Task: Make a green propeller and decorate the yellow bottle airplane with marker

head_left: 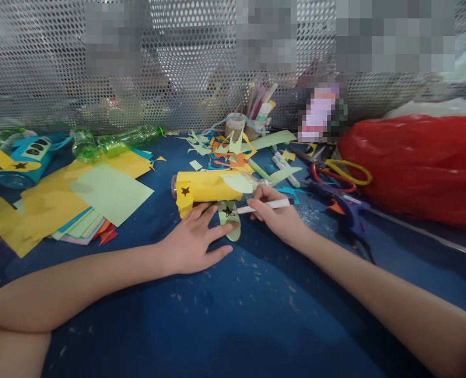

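A plastic bottle (205,185) wrapped in yellow paper lies on its side, its neck to the right. A black star marks its yellow tail piece, and pale green paper covers part of its front. From its near side sticks out a pale green paper wing (233,231) with a black star on it. My left hand (196,236) rests flat with fingers spread, some on the wing and others by the bottle. In my right hand (276,212) is a white marker (265,206), its tip at the star on the wing.
Colored paper sheets (110,194) lie left, near green bottles (130,137) and a blue paper-covered bottle (36,152). Paper scraps (225,152) and a pen holder (236,126) stand behind. Right are scissors (327,173), a blue glue gun (347,210) and a red plastic bag (414,168).
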Demonstrator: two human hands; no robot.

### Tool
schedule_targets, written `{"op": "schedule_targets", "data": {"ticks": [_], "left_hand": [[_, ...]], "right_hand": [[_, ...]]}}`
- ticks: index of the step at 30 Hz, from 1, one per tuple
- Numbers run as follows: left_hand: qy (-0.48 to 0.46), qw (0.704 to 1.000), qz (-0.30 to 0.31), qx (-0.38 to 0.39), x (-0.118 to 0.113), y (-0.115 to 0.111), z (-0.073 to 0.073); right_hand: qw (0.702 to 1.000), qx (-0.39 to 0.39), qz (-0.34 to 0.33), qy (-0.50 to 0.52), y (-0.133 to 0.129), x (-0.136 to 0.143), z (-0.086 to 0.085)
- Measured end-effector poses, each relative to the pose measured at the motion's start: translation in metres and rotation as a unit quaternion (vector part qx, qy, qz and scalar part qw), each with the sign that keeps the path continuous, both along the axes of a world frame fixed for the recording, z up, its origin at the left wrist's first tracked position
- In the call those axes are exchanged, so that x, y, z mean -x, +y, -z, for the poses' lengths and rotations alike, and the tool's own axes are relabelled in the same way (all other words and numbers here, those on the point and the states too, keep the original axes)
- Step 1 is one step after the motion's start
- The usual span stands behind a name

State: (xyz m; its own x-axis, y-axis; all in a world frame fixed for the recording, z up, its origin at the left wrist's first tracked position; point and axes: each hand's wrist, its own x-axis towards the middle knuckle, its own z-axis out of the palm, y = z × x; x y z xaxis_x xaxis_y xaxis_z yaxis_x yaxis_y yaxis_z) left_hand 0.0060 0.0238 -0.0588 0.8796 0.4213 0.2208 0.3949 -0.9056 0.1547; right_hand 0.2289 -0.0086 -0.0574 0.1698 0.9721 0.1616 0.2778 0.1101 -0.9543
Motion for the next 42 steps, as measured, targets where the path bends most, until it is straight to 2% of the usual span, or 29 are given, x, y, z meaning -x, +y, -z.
{"op": "schedule_targets", "data": {"ticks": [11,29,42], "left_hand": [[0.02,1.0,-0.01,0.016,-0.0007,-0.0008,-0.0032],[0.005,1.0,-0.006,-0.001,-0.0002,-0.0006,-0.0007],[0.0,1.0,-0.005,0.006,-0.0003,-0.0016,-0.0013]], "right_hand": [[0.999,0.005,0.046,0.015,-0.0008,0.0012,-0.0011],[1.0,0.004,0.023,-0.003,-0.0001,0.0003,0.0],[0.999,0.01,0.041,0.001,-0.0003,-0.0003,0.0007]]}}
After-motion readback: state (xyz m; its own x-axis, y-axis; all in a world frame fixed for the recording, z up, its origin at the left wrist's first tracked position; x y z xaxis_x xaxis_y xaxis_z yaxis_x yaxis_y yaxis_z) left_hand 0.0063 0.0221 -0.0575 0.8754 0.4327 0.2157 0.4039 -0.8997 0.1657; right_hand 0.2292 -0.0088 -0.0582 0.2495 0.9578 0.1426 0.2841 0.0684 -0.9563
